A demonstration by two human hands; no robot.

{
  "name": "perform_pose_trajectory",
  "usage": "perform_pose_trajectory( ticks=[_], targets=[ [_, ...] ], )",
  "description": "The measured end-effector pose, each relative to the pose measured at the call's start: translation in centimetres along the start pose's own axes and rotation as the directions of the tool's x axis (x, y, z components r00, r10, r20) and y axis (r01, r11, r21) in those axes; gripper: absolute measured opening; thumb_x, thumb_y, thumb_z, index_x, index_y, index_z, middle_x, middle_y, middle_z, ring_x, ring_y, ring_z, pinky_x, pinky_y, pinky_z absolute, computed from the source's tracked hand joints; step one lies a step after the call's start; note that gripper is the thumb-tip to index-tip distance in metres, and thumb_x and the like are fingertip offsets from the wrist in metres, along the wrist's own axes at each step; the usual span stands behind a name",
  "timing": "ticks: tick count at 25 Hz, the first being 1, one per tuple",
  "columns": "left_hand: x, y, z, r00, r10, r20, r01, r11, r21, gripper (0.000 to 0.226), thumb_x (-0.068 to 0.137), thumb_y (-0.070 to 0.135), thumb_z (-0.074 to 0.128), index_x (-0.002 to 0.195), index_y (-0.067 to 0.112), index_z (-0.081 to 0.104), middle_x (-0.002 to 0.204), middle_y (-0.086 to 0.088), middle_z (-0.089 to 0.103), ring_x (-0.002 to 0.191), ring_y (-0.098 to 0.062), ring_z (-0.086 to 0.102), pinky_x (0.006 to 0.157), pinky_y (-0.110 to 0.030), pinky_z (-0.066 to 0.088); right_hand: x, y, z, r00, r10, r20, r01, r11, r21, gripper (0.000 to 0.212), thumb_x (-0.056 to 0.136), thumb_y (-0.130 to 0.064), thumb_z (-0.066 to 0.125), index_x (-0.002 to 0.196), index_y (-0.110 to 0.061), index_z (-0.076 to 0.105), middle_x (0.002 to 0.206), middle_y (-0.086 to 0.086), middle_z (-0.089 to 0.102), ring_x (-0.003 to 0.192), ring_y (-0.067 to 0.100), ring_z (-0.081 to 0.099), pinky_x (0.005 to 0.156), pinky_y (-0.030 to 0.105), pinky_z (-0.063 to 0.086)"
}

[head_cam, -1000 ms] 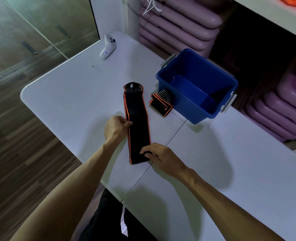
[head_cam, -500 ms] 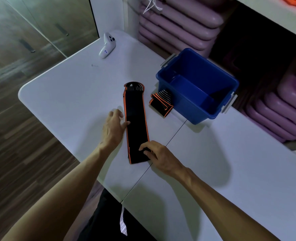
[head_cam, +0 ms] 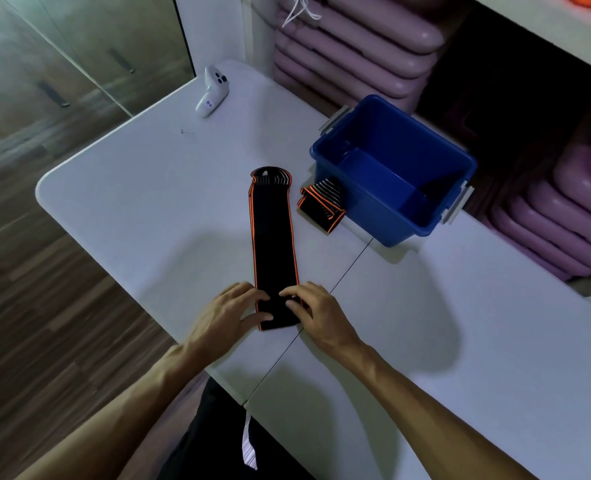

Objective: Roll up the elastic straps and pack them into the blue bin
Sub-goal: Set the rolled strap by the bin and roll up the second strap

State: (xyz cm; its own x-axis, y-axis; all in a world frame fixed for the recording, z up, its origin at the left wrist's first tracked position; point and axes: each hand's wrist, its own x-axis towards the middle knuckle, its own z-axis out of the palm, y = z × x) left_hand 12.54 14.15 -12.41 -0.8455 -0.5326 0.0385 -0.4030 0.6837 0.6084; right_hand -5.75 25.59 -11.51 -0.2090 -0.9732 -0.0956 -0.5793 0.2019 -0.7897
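Observation:
A long black elastic strap (head_cam: pixel 272 233) with orange edges lies flat on the white table (head_cam: pixel 148 202), running away from me. My left hand (head_cam: pixel 226 315) and my right hand (head_cam: pixel 316 313) both rest at its near end, fingertips pressing the fabric from either side. A second strap (head_cam: pixel 322 204), rolled up and showing black, orange and white stripes, lies against the near left wall of the blue bin (head_cam: pixel 363 206). The bin stands open at the table's far right, and its inside looks bare.
A white handheld controller (head_cam: pixel 212 91) lies at the table's far corner, with a small metal pin (head_cam: pixel 186 132) nearer. Stacked purple mats (head_cam: pixel 353 46) fill the shelves behind and right of the bin. The table's left edge drops to wooden floor.
My left hand slid down from the strap's middle to its near end, beside my right hand. Both hands now press the near end together. The strap has stayed flat.

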Motion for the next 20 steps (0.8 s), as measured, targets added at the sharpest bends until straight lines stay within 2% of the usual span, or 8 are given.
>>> perform_pose_trajectory(
  ticks=[2, 6, 10, 13, 15, 18, 20],
  targets=[
    [0.0, 0.3, -0.5, 1.000, -0.008, -0.015, 0.008, 1.000, -0.013, 0.034, 0.088, 0.049, 0.056, 0.103, 0.019, 0.063, 0.095, 0.007, 0.065, 0.090, -0.013, 0.060, 0.079, -0.020, 0.044, -0.2, 0.2, 0.3, 0.999, -0.018, -0.049, 0.016, 0.999, -0.042, 0.021, 0.099, -0.020, 0.056, 0.116, -0.014, 0.068, 0.103, 0.000, 0.067, 0.096, 0.011, 0.051, 0.083, 0.016, 0.037],
    [0.5, 1.1, -0.7, 0.998, -0.064, -0.014, 0.062, 0.993, -0.101, 0.021, 0.085, 0.043, 0.065, 0.093, 0.024, 0.064, 0.089, 0.017, 0.063, 0.091, -0.007, 0.055, 0.078, -0.021, 0.043, -1.1, 0.5, 1.1, 0.992, 0.000, -0.126, 0.000, 1.000, 0.001, 0.021, 0.099, -0.016, 0.055, 0.114, -0.010, 0.069, 0.106, 0.002, 0.067, 0.100, 0.013, 0.059, 0.088, 0.024, 0.047],
    [1.1, 0.8, -0.4, 0.984, -0.178, -0.007, 0.175, 0.971, -0.164, 0.020, 0.083, 0.040, 0.070, 0.094, 0.025, 0.064, 0.082, 0.021, 0.059, 0.086, -0.001, 0.050, 0.076, -0.016, 0.036, -1.2, 0.3, 2.0, 0.971, 0.026, -0.236, -0.046, 0.996, -0.081, 0.022, 0.098, -0.015, 0.058, 0.116, -0.012, 0.069, 0.108, 0.001, 0.056, 0.099, 0.014, 0.052, 0.088, 0.015, 0.042],
    [0.8, 1.2, 0.0, 0.983, -0.179, -0.031, 0.173, 0.975, -0.140, 0.016, 0.084, 0.039, 0.067, 0.090, 0.026, 0.060, 0.081, 0.015, 0.060, 0.082, -0.009, 0.051, 0.074, -0.021, 0.038, -0.9, 0.4, 1.3, 0.985, -0.013, -0.171, -0.007, 0.994, -0.113, 0.021, 0.099, -0.022, 0.056, 0.114, -0.017, 0.068, 0.105, -0.003, 0.059, 0.098, 0.015, 0.051, 0.087, 0.023, 0.045],
    [0.1, 1.6, 0.6, 0.982, -0.164, -0.096, 0.158, 0.985, -0.071, 0.013, 0.087, 0.039, 0.061, 0.089, 0.027, 0.063, 0.087, 0.011, 0.061, 0.085, -0.014, 0.052, 0.075, -0.026, 0.043, -1.0, 0.7, 0.6, 0.988, -0.088, -0.129, 0.064, 0.981, -0.183, 0.027, 0.098, -0.032, 0.054, 0.114, -0.017, 0.070, 0.110, -0.001, 0.060, 0.099, 0.019, 0.051, 0.087, 0.030, 0.048],
    [-0.9, 1.7, 1.3, 0.978, -0.024, -0.205, 0.046, 0.993, 0.107, 0.018, 0.091, 0.033, 0.057, 0.095, 0.019, 0.067, 0.103, 0.002, 0.064, 0.094, -0.022, 0.058, 0.077, -0.036, 0.051, -1.2, 1.8, -0.5, 0.982, -0.185, 0.046, 0.189, 0.914, -0.358, 0.050, 0.089, -0.048, 0.062, 0.128, -0.016, 0.063, 0.132, 0.004, 0.054, 0.112, 0.025, 0.048, 0.091, 0.035, 0.050],
    [-1.3, 1.7, 1.4, 0.985, 0.039, -0.165, -0.007, 0.981, 0.193, 0.028, 0.089, 0.040, 0.061, 0.102, 0.015, 0.066, 0.113, -0.002, 0.061, 0.103, -0.023, 0.057, 0.080, -0.037, 0.052, -1.2, 2.3, -0.8, 0.960, -0.251, 0.123, 0.279, 0.838, -0.468, 0.054, 0.086, -0.041, 0.067, 0.133, -0.015, 0.058, 0.133, 0.006, 0.054, 0.112, 0.027, 0.049, 0.084, 0.041, 0.053]
  ],
)
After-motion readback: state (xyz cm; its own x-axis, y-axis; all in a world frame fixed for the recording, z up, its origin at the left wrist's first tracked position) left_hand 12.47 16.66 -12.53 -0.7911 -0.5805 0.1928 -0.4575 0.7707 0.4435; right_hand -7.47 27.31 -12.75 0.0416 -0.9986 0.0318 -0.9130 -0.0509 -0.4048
